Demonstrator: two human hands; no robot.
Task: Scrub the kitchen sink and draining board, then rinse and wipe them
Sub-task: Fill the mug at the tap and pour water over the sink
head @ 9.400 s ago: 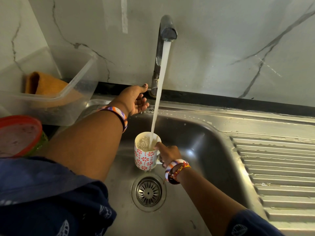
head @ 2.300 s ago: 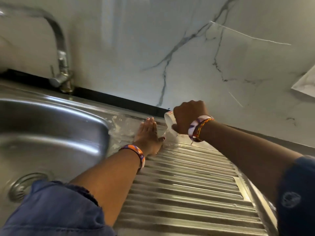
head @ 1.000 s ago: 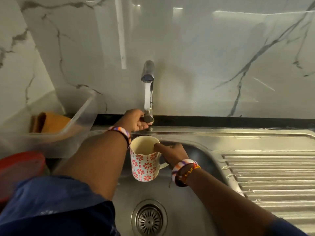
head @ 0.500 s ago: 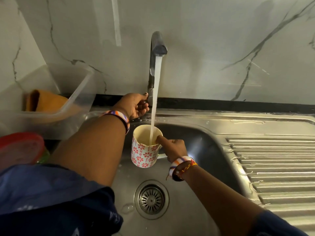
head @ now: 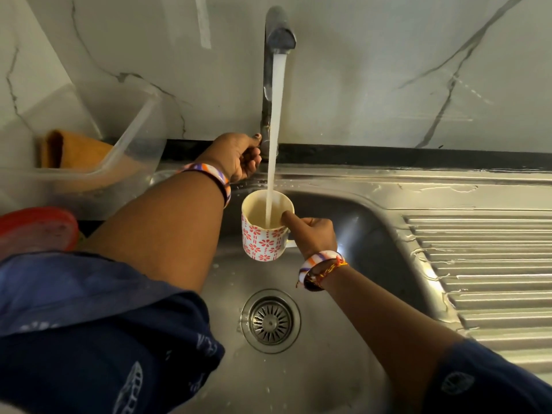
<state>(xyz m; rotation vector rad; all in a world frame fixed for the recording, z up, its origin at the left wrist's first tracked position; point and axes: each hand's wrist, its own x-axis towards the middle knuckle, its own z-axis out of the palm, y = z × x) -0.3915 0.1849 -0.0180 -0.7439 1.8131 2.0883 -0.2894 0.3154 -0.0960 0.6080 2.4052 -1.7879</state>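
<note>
Head view. The right hand (head: 313,234) grips a patterned mug (head: 264,231) by its handle side, thumb hooked over the rim, and holds it upright above the sink (head: 343,369), directly under the tap (head: 279,34). A stream of water (head: 274,130) falls into the mug, which appears partly filled. The left hand (head: 236,156) is at the base of the tap on the far rim, fingers curled around the valve. The drain strainer (head: 270,321) lies on the near side of the mug, in the basin floor. The ribbed draining board (head: 493,279) extends to the right, with water streaks and droplets along its left edge and on the far ledge.

At far left a clear plastic tub (head: 98,144) holds an orange cloth (head: 77,150); a red lid (head: 35,228) sits just in front of it.

Step in hand, as a judgement: the rinse stage, with the mug being filled as a pouring vessel.

The next move probably calls for closing the valve with the left hand once the mug is near full, then carrying it level to the right and tipping it over the ribs. An overfilled mug would spill on the way.
</note>
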